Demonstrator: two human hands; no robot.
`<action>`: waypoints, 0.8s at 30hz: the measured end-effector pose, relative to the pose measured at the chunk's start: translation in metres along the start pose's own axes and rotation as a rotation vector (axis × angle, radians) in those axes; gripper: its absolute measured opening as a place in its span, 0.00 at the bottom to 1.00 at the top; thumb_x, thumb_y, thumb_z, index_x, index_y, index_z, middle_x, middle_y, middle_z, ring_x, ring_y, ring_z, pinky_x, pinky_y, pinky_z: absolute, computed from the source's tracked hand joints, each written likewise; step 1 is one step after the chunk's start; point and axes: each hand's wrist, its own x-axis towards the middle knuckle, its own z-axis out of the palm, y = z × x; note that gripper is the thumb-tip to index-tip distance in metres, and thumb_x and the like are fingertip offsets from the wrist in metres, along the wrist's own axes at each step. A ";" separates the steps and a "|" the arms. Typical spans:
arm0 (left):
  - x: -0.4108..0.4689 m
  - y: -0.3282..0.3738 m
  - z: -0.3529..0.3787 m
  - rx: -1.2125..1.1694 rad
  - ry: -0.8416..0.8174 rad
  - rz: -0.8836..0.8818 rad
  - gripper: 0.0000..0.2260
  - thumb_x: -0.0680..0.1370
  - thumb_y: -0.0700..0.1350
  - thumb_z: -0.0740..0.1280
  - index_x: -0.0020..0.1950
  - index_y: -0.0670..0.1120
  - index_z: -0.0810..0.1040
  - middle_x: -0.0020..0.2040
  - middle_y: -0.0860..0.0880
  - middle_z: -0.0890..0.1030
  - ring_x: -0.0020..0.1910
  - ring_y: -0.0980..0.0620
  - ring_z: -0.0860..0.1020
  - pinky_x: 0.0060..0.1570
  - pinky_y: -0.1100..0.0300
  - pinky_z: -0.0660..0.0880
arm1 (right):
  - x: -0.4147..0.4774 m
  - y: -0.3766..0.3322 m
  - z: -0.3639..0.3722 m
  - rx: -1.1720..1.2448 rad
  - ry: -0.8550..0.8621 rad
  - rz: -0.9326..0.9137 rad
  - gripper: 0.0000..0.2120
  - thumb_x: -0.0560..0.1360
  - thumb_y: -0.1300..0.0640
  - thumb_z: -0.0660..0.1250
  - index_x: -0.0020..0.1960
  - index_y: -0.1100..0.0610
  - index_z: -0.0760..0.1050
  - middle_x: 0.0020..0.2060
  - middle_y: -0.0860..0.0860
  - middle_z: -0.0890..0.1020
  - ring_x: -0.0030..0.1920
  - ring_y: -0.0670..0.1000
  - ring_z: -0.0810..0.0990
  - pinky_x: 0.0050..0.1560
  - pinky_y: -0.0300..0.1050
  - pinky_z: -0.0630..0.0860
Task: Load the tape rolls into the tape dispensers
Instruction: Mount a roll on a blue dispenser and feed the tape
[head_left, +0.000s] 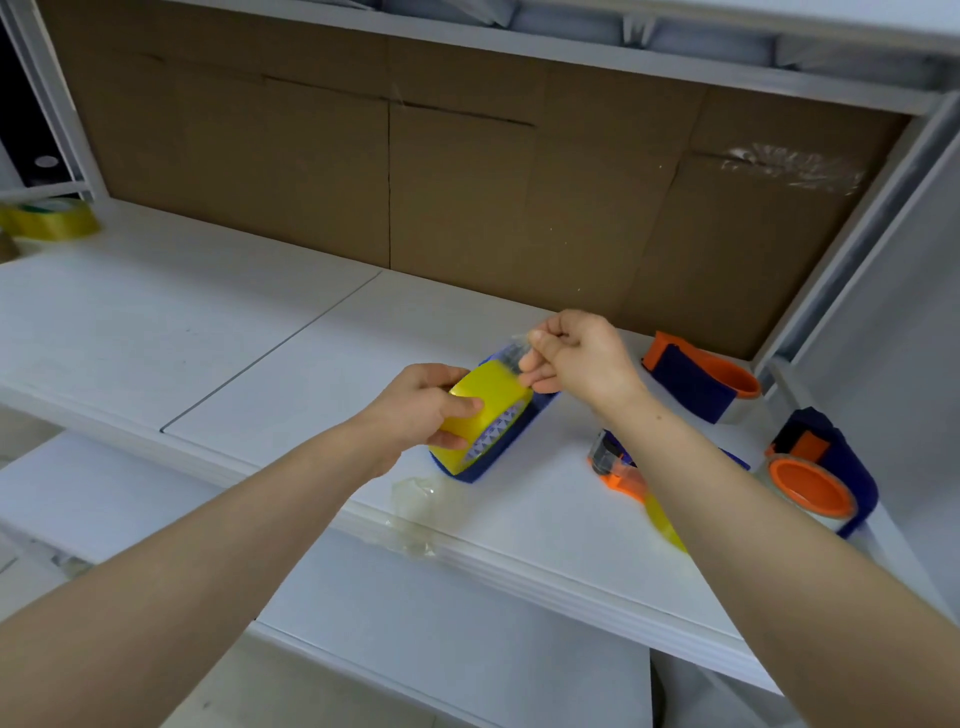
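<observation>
Scrap tape (415, 499), clear and crumpled, lies at the near edge of the white table (234, 338). Just beyond it the left hand (415, 410), reaching in from the near left, grips the yellow tape roll (488, 405) with its fingers curled round the band. The roll stands on edge in a blue dispenser (496, 452) that lies flat, its long axis running from near left to far right.

At the far end of that axis the right hand (582, 358) hangs just above the dispenser's head. It pinches the free end of the tape (514, 356) at its fingertips, the other fingers curled and the wrist raised. The strip leads from the top of the roll to the far right, straight to that hand. I judge the right hand is the one to thread it while the left steadies the roll.

To the right lie a near orange-hubbed dispenser (815, 478) and a far orange-hubbed dispenser (696, 379). A spare yellow roll (52, 218) sits at the far left.
</observation>
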 end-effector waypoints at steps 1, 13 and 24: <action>0.002 0.000 0.002 0.047 0.016 0.012 0.19 0.76 0.36 0.65 0.67 0.44 0.71 0.55 0.46 0.76 0.43 0.51 0.76 0.30 0.65 0.78 | 0.000 0.000 0.001 0.004 0.003 0.015 0.11 0.80 0.61 0.57 0.40 0.53 0.70 0.32 0.51 0.79 0.37 0.53 0.81 0.43 0.47 0.80; 0.018 0.003 0.008 1.274 0.300 0.270 0.22 0.71 0.44 0.67 0.65 0.47 0.70 0.57 0.47 0.76 0.54 0.46 0.75 0.54 0.56 0.62 | 0.000 -0.006 -0.003 0.206 -0.046 0.170 0.04 0.79 0.65 0.59 0.50 0.64 0.72 0.33 0.56 0.79 0.25 0.46 0.80 0.31 0.36 0.80; 0.021 0.007 0.008 0.844 0.177 0.157 0.16 0.68 0.42 0.72 0.54 0.43 0.76 0.48 0.44 0.81 0.48 0.45 0.79 0.46 0.52 0.78 | -0.022 -0.001 -0.008 0.326 -0.129 0.413 0.22 0.73 0.42 0.66 0.50 0.62 0.76 0.35 0.58 0.82 0.32 0.53 0.82 0.32 0.42 0.80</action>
